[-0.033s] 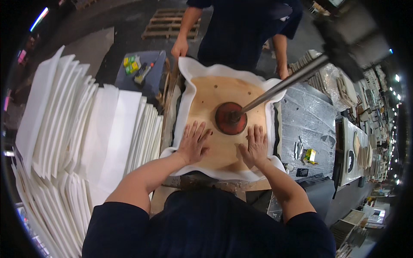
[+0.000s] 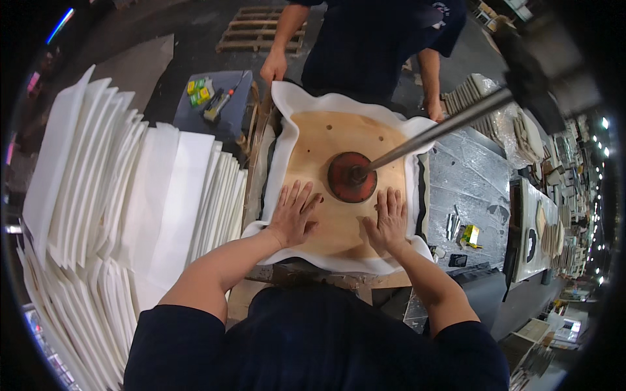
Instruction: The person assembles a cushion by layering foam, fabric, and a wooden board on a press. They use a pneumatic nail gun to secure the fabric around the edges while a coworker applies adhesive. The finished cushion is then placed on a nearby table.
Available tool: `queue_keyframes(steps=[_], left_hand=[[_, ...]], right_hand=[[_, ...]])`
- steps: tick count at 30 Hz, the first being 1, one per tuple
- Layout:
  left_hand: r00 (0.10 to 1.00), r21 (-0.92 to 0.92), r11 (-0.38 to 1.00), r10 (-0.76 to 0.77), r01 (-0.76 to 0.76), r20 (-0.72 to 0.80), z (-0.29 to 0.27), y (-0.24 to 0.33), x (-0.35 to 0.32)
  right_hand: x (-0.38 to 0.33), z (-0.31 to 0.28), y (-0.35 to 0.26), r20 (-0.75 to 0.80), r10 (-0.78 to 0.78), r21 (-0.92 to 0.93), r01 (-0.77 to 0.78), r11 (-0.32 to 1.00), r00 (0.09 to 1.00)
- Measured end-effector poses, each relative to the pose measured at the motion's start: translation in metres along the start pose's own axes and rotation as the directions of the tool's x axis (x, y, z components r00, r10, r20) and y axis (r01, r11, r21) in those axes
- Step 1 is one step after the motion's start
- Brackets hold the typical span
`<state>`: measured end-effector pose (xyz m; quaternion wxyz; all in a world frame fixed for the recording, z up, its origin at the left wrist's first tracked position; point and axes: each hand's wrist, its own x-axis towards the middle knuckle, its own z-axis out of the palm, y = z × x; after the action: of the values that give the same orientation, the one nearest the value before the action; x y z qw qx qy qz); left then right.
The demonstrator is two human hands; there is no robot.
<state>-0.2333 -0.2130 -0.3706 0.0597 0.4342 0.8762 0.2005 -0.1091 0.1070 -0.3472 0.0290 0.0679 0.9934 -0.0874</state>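
Note:
A square plywood panel (image 2: 339, 228) with small drilled holes lies on a white foam sheet (image 2: 297, 104), whose wavy edges stick out all round. My left hand (image 2: 293, 215) rests flat on the near left of the wood, fingers spread. On the near right my right hand (image 2: 388, 223) lies flat too, fingers stretched forward. Between and beyond them a round red disc (image 2: 353, 177) on a metal rod (image 2: 437, 130) sits on the panel. Across from me a co-worker's hand (image 2: 274, 67) is at the far left corner of the foam, and their other hand (image 2: 433, 109) at the far right corner.
Stacked white foam sheets (image 2: 143, 195) stand on the left. A grey-topped stand (image 2: 228, 120) farther back holds a knife-like tool and yellow-green boxes. On the right, a plastic-covered table (image 2: 466, 176) carries a small yellow box (image 2: 469, 235). A wooden pallet (image 2: 261, 32) lies behind.
My view has shifted slightly. Both my hands stay flat on the plywood, and the disc still sits on it. The co-worker's hands remain at the far corners.

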Motion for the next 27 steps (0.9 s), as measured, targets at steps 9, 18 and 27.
queue_keyframes(steps=[9,18,27], left_hand=[[0.996,0.049,0.999,-0.008,0.013,-0.087,-0.008,0.001,0.011],[0.964,-0.390,0.914,0.193,-0.110,0.181,-0.051,0.044,-0.023],[0.935,-0.282,0.952,-0.017,0.124,0.354,-0.035,0.045,0.016]], right_hand=[[0.019,0.001,0.007,-0.067,-0.033,-0.031,0.031,0.999,0.997],[-0.024,-0.074,0.008,0.248,-0.266,0.435,0.138,0.890,0.932],[-0.027,-0.042,-0.001,0.344,-0.096,0.440,-0.070,0.895,0.934]])
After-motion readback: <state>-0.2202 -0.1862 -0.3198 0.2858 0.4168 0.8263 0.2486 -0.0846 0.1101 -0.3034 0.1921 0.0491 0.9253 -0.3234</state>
